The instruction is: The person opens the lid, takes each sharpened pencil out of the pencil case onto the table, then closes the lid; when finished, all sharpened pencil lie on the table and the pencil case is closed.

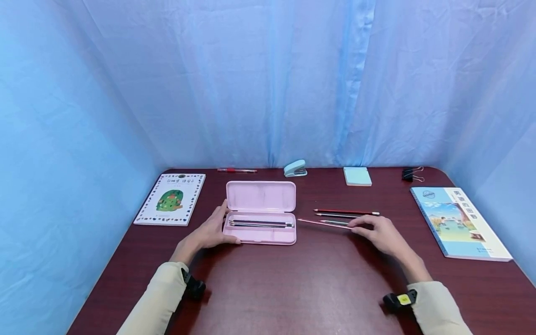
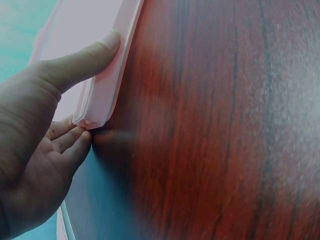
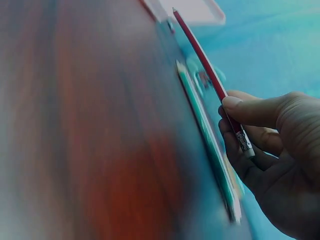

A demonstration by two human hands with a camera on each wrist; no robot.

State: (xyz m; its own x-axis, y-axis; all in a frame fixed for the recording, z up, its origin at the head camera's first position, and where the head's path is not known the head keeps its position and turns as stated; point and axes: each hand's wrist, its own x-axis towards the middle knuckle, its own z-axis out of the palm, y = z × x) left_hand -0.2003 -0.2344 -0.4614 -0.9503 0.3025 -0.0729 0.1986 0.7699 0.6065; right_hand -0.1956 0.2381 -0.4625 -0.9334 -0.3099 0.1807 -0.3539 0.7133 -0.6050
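Observation:
A pink pencil case [image 1: 261,241] lies with its lid [image 1: 260,196] raised, and two dark pencils [image 1: 259,224] are inside. My left hand [image 1: 212,231] holds the case at its left end; in the left wrist view the thumb [image 2: 82,62] lies on the front wall and fingers touch the end. To the right, my right hand [image 1: 381,234] pinches a red pencil [image 3: 200,51] near its white eraser end, the point toward the case. Behind it on the table are a longer red pencil [image 1: 345,211], a dark pencil [image 1: 335,215] and a green pencil [image 1: 333,222].
A white booklet [image 1: 170,200] is at the left and a blue-and-white book [image 1: 460,223] at the right. Along the back edge lie a red pen [image 1: 237,170], a mint stapler [image 1: 295,168], a sticky-note pad [image 1: 357,176] and a black binder clip [image 1: 408,174]. Blue curtains enclose the table.

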